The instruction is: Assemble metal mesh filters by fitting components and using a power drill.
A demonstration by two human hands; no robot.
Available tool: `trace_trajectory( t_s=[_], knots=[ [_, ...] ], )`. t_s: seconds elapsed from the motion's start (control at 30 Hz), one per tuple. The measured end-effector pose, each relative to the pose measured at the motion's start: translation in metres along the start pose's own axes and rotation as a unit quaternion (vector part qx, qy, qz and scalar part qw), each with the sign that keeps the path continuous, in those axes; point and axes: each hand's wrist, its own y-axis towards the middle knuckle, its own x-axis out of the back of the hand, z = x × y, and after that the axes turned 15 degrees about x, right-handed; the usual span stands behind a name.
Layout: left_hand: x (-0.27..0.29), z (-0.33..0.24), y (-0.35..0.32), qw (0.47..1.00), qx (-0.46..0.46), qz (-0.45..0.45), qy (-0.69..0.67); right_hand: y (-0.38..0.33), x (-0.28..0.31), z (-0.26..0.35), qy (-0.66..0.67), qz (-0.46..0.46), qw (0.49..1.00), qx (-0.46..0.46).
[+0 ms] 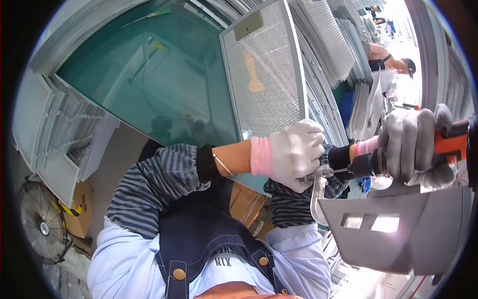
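Observation:
My right hand [411,144], in a grey-white work glove, is wrapped around an orange and black power screwdriver [450,144]. Its thin bit [340,171] points left toward the fingertips of my left hand [291,154]. That hand wears a white glove with a pink cuff, and its fingers are curled closed; what they pinch is hidden. Right beside the fingertips is the upper end of a curved, whitish metal bracket [317,199]. Below the screwdriver is a grey plate-like piece [378,229] with rectangular openings. A silver mesh panel [269,102] in a metal frame lies beyond my left hand.
The mesh panel rests on a green-topped table [194,84], where a thin screwdriver [149,16] lies at the far side. Stacked frames [323,45] stand behind. At left are more panels [59,129] and a floor fan [44,226]. Another person [391,62] is at upper right.

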Motion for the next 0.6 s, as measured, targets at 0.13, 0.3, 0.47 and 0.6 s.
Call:
trace_trajectory(
  t_s=[0.13,0.3,0.47,0.6],
  knots=[
    [-0.001,-0.001,-0.001,0.999,0.014,0.030,0.022,-0.001,-0.001,0.003,-0.005,-0.006,1.000,0.013],
    [-0.004,0.001,0.001,1.000,0.004,-0.002,-0.008,0.000,-0.001,0.001,-0.005,-0.014,1.000,0.025],
    [-0.003,0.003,-0.001,1.000,0.009,0.006,-0.017,-0.002,0.000,-0.007,0.000,-0.022,0.999,0.040],
    [-0.001,0.001,0.002,1.000,0.003,0.008,-0.021,-0.014,-0.010,-0.034,0.048,-0.068,0.969,0.231]
  ],
)
